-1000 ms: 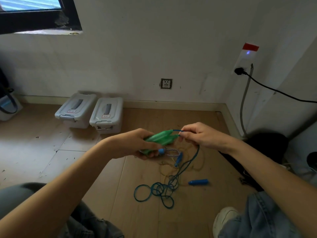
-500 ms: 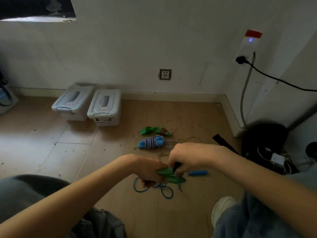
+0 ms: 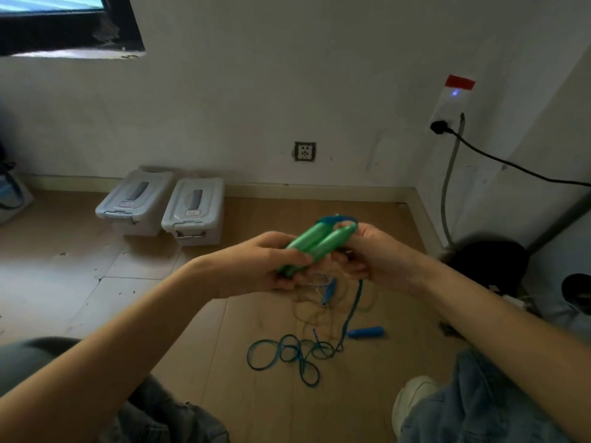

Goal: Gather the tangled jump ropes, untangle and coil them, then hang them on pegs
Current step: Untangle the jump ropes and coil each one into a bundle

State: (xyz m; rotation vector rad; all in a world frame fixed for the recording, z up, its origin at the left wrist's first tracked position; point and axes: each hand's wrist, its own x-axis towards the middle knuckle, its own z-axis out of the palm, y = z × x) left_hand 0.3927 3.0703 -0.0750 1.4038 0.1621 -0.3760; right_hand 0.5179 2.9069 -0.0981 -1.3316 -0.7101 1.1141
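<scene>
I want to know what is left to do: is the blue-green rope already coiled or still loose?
Still loose. The blue-green rope lies in untidy loops on the floor.

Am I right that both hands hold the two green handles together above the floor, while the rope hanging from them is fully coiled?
Not quite. In the head view the left hand and right hand do hold the two green handles together, but the blue rope is not coiled: it trails down to the floor in loose, tangled loops.
</scene>
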